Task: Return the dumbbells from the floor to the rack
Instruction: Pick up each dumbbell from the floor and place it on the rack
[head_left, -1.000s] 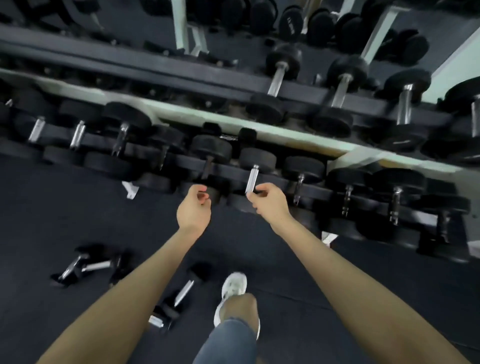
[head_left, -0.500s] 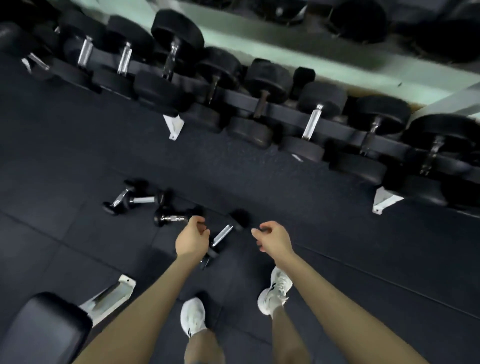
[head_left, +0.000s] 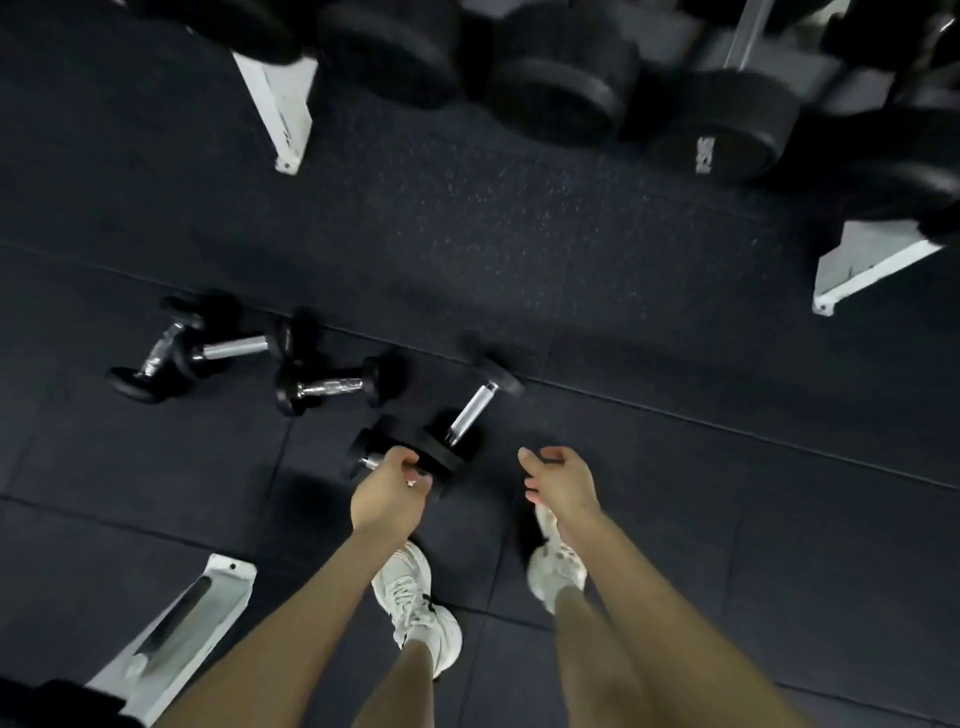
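Several small black dumbbells with chrome handles lie on the dark rubber floor. My left hand (head_left: 387, 491) is wrapped around the handle of the nearest dumbbell (head_left: 439, 456), which rests on the floor in front of my feet. A second dumbbell (head_left: 475, 410) lies just beyond it, tilted up to the right. Another dumbbell (head_left: 327, 387) lies to the left, and a crossed pair (head_left: 208, 351) lies further left. My right hand (head_left: 561, 480) hovers above the floor right of the gripped dumbbell, fingers loosely curled and holding nothing. The rack (head_left: 561, 98) with big black dumbbells runs along the top.
White rack feet stand on the floor at the upper left (head_left: 280, 104) and the right (head_left: 872, 260). A white bench leg (head_left: 176, 623) and a black pad sit at the bottom left. My white shoes (head_left: 415, 603) stand right behind my hands.
The view has swung down from the rack to the floor. Both hands have dropped low, and my left hand has closed around the nearest dumbbell's handle.
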